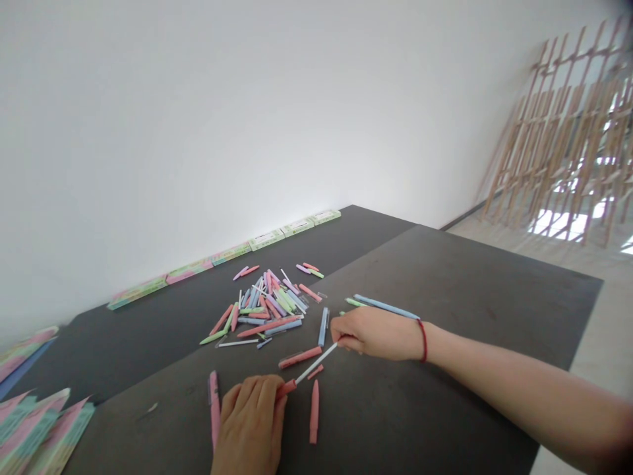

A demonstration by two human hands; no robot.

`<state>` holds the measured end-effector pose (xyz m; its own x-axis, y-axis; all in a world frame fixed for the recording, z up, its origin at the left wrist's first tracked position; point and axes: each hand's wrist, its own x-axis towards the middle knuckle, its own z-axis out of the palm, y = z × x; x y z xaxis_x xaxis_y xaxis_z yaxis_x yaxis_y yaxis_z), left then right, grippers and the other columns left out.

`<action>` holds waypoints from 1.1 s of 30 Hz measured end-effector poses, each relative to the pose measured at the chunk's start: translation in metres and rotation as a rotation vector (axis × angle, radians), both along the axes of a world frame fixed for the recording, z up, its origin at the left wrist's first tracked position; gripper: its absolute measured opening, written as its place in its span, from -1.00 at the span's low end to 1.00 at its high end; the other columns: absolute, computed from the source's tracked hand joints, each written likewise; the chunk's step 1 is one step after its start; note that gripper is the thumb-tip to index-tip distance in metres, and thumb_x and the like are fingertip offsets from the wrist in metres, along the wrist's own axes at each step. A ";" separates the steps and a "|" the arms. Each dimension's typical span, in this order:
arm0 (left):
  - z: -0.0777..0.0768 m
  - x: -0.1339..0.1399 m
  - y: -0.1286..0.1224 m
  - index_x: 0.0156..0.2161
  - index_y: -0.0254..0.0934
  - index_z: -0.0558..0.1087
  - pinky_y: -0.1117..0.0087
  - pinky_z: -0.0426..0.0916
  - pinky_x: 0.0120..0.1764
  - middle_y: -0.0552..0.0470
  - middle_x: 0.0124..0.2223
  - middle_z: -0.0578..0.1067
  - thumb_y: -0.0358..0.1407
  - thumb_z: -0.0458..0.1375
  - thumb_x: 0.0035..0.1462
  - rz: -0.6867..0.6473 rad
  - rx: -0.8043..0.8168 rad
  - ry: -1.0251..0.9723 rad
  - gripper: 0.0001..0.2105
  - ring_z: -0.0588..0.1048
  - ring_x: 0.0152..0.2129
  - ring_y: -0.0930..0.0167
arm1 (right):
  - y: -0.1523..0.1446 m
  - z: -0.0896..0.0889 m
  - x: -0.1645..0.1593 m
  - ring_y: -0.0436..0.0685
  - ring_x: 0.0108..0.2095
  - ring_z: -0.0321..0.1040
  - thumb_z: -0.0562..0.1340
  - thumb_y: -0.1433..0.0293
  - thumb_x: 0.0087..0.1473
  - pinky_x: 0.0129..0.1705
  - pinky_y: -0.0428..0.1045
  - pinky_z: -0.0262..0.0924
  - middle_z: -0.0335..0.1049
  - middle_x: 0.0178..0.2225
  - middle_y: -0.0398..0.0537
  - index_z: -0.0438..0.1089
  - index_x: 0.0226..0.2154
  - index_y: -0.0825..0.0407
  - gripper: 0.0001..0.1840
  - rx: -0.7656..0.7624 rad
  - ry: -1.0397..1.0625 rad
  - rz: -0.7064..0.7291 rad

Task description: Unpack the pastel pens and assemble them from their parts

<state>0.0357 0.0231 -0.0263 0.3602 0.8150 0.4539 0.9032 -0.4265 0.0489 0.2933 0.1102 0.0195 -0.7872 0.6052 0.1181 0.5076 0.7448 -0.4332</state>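
Note:
My left hand (pixel 251 419) is closed around a pink pen barrel (pixel 287 389) near the front of the table. From its open end a white pen refill (pixel 315 364) slants up to my right hand (pixel 368 332), whose fingers pinch the far end. Around them lie a pink pen cap (pixel 299 358), a small pink piece (pixel 315 372) and a tapered pink pen part (pixel 314 412). A long pink pen part with a clip (pixel 214 410) rests left of my left hand. Behind my right hand are a blue pen (pixel 386 306) and something green, partly hidden.
A loose pile of pastel pen parts (pixel 267 300) covers the middle of the dark table (pixel 475 290). Flat boxes (pixel 267 239) line the wall edge. More pastel packs (pixel 64 429) stand at the front left. Wooden racks (pixel 558 145) lean at the far right.

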 end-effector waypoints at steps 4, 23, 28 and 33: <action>0.002 0.002 -0.001 -0.33 -0.18 0.36 0.27 0.18 -0.21 0.07 -0.40 0.51 -0.31 -0.01 0.18 -0.020 -0.003 -0.026 -0.89 0.46 -0.44 0.34 | -0.003 0.001 -0.002 0.02 -0.41 0.22 0.09 0.46 0.13 -0.37 -0.10 -0.01 0.34 -0.42 -0.11 0.31 -0.39 0.06 -0.89 0.029 -0.013 -0.003; 0.001 0.013 -0.010 -0.10 -0.19 0.36 0.34 0.26 -0.30 0.04 -0.32 0.50 -0.45 -0.09 0.17 -0.089 -0.110 0.020 -0.73 0.45 -0.41 0.35 | -0.032 -0.010 -0.034 0.05 -0.32 0.34 0.04 0.39 0.21 -0.31 -0.10 0.08 0.44 -0.29 -0.04 0.32 -0.32 0.07 -0.83 -0.035 0.054 -0.017; 0.003 0.016 -0.009 -0.07 -0.16 0.36 0.37 0.24 -0.33 0.07 -0.36 0.49 -0.39 -0.08 0.22 -0.085 -0.089 0.041 -0.75 0.44 -0.44 0.37 | -0.034 -0.013 -0.035 0.04 -0.35 0.35 0.04 0.38 0.20 -0.34 -0.10 0.07 0.44 -0.32 -0.07 0.31 -0.33 0.05 -0.83 -0.022 0.081 -0.005; 0.003 0.015 -0.010 -0.16 -0.15 0.39 0.35 0.21 -0.33 0.08 -0.36 0.49 -0.40 -0.06 0.21 -0.094 -0.118 0.081 -0.79 0.42 -0.44 0.35 | -0.040 -0.019 -0.041 0.05 -0.33 0.36 0.07 0.40 0.16 -0.31 -0.10 0.10 0.45 -0.30 -0.05 0.33 -0.36 0.06 -0.85 -0.040 0.085 0.005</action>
